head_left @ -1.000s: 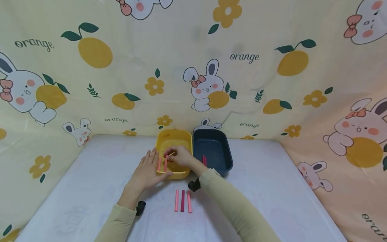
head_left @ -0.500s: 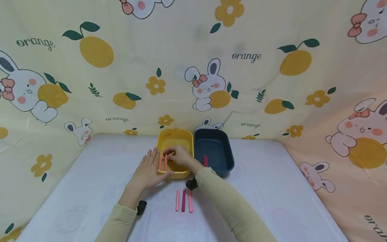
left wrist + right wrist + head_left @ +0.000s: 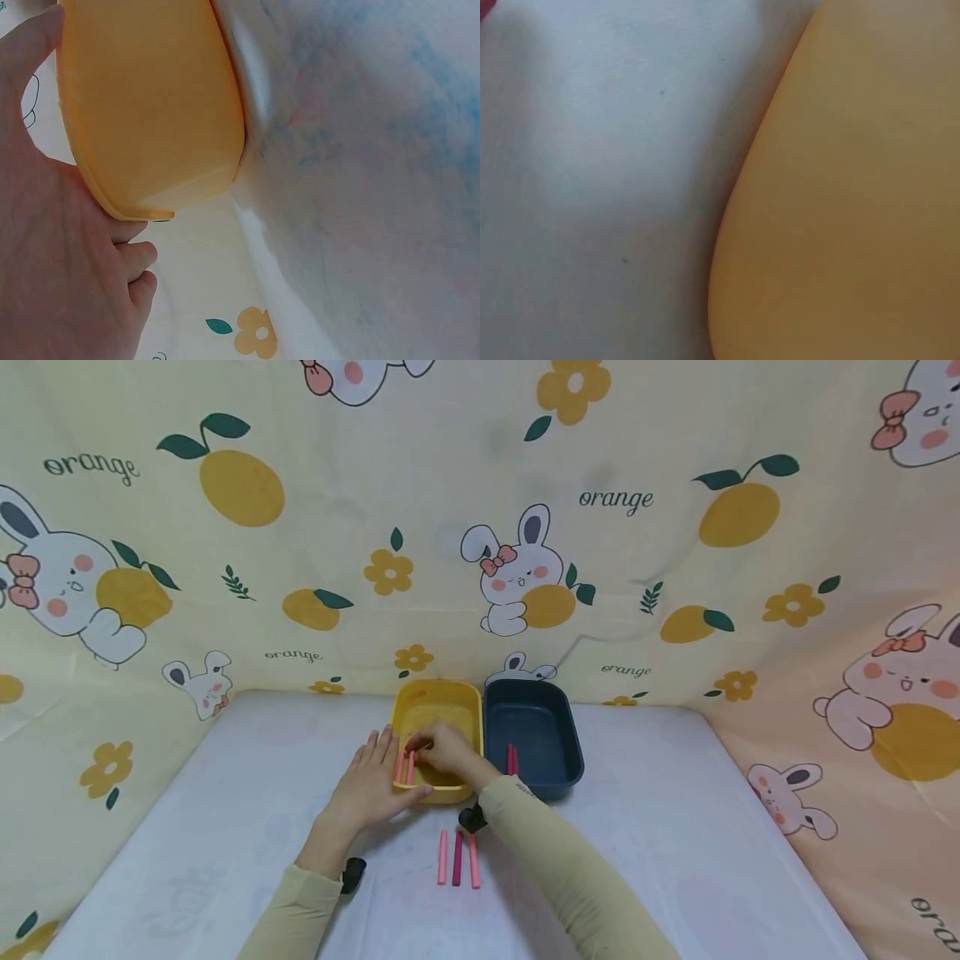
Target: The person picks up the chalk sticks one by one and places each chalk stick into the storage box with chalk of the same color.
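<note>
Left of lower centre, two pink sticks [image 3: 410, 770] run up-frame to the right hand [image 3: 447, 750], grip unclear. The left hand [image 3: 366, 787] is unclenched.

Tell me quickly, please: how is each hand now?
Left hand: open, resting against the yellow box.
Right hand: closed, holding a pink stick in that box.

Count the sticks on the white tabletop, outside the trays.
3, in a row before the yellow tray: the left light pink stick, the middle dark pink stick and the right light pink stick. The right arm could hide more.
</note>
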The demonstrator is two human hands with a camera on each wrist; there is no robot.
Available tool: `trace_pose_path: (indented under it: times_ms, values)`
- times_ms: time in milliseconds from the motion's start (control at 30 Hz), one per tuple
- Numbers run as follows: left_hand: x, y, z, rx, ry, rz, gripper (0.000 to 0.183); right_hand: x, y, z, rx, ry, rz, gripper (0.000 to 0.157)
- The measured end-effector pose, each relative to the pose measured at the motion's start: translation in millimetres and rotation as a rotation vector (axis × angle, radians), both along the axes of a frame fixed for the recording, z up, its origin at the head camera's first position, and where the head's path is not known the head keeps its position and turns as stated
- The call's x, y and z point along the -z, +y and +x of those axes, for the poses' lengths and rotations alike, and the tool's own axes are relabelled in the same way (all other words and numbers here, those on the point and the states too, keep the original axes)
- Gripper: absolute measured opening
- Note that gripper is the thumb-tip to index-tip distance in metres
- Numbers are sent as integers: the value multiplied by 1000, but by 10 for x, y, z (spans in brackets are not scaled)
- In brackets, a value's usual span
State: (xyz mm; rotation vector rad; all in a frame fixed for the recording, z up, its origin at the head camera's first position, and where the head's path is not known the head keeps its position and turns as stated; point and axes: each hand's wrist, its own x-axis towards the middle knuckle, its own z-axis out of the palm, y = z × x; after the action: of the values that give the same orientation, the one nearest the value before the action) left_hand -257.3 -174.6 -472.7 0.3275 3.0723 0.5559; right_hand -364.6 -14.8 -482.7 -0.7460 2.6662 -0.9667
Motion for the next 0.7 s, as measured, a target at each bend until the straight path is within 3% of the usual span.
trace_pose_path:
  times_ms: [700]
  values:
    - [4,14,1,-8,-4,-2,116,-20,27,41,8,-38,-51,19]
